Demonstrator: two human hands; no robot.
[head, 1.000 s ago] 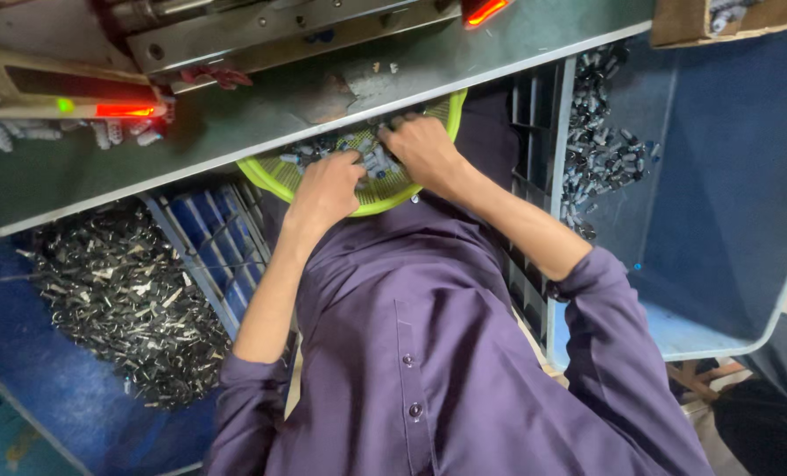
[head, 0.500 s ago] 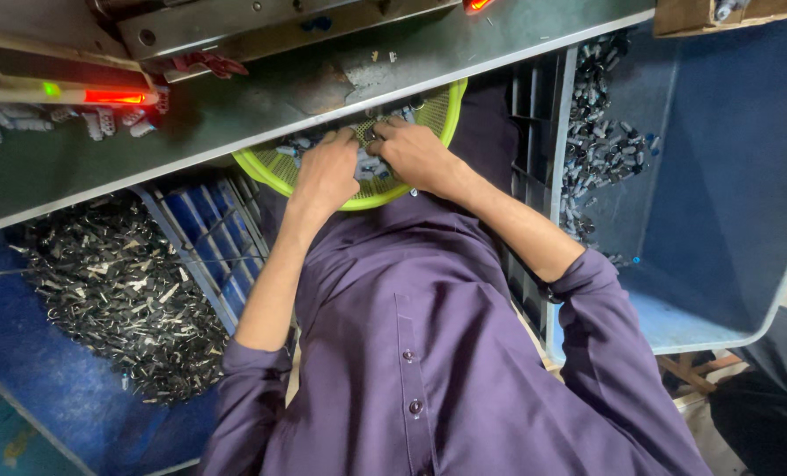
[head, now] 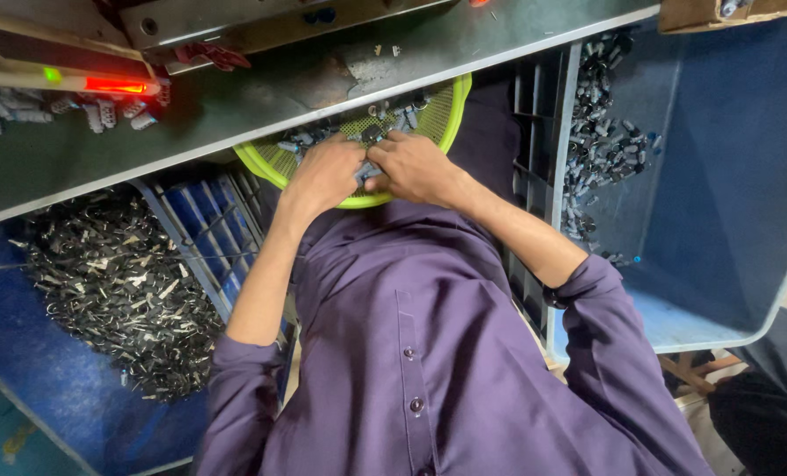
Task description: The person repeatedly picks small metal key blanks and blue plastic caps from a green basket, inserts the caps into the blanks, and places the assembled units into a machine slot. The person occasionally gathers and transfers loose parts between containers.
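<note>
Looking down on two bare hands working together in a yellow-green mesh basket of small metal parts.

Nearest is a purple shirt with rolled sleeves. Just beyond it, the left hand and right hand meet knuckle to knuckle at the near rim of the basket, fingers curled down among the small parts; whether they pinch one cannot be told. The parts lie directly ahead of both hands, equally close. Farther off, a grey bench covers the basket's far half. Blue bins of metal pieces flank both sides.

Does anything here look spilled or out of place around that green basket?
Nothing looks spilled. Both hands, left hand and right hand, work in the green basket of small parts. A few loose bits lie scattered on the grey tabletop.
</note>
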